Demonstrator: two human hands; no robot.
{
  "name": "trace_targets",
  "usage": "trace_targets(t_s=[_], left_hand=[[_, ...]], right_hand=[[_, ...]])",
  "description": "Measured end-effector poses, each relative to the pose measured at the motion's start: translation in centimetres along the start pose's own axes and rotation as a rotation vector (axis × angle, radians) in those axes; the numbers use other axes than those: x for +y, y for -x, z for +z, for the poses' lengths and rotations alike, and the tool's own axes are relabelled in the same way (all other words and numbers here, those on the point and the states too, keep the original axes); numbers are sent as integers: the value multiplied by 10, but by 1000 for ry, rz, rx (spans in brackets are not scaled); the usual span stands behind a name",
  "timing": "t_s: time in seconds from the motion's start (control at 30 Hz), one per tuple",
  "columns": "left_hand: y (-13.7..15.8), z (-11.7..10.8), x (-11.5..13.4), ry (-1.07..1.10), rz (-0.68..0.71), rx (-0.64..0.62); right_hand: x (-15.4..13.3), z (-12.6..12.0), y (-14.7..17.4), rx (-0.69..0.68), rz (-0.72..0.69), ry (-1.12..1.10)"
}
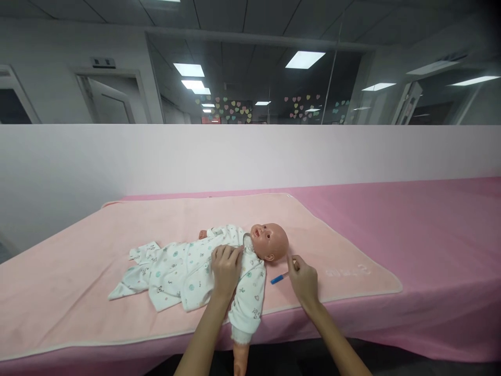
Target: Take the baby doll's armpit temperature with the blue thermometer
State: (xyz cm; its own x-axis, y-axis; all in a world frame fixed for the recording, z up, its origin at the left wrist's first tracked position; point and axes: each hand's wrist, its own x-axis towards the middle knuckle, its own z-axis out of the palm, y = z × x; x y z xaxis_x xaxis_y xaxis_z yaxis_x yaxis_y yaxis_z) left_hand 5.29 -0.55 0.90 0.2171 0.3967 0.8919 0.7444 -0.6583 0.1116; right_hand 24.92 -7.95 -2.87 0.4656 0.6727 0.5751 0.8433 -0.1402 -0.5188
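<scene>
A baby doll (275, 241) lies on its back, its head toward the right, dressed in a white printed outfit (172, 269). My left hand (227, 266) rests on the doll's chest near the collar, fingers curled onto the cloth. My right hand (303, 277) is just beside the doll's head, above the blanket, with thumb and fingers pinched together. From that pinch a slim stick with a blue end (277, 279) points left, low over the blanket; its exact kind is unclear. One doll arm (240, 355) hangs over the table's front edge, between my forearms.
Under the doll is a peach blanket (164, 219) with a pale border, spread over a pink table cover (430, 235). A white partition (250, 156) stands behind the table, with glass panels and heart stickers (235, 108) beyond it.
</scene>
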Motion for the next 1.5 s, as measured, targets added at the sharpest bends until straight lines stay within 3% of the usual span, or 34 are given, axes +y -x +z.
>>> trace_targets(t_s=[0.07,0.17,0.27,0.37,0.57,0.93,1.23,1.5], left_hand=[[0,-3,0,-6,-11,53],[2,-6,-1,-12,-25,98],[3,-8,-2,-8,-45,120],[4,-7,-3,15,-58,125],[3,-7,-2,4,-65,99],[8,-6,0,-77,-111,150],[11,-15,5,-66,-121,83],[16,-24,-4,-107,-408,151]], right_hand=[[-16,4,5,12,-159,-104],[-52,17,5,-90,-319,-248],[-87,37,-2,-176,-283,-392],[-106,54,-5,-136,-154,-513],[-104,61,1,-105,-66,-629],[-101,62,2,-68,-120,-660],[-99,60,4,-63,-86,-716],[-98,52,7,-54,-51,-694]])
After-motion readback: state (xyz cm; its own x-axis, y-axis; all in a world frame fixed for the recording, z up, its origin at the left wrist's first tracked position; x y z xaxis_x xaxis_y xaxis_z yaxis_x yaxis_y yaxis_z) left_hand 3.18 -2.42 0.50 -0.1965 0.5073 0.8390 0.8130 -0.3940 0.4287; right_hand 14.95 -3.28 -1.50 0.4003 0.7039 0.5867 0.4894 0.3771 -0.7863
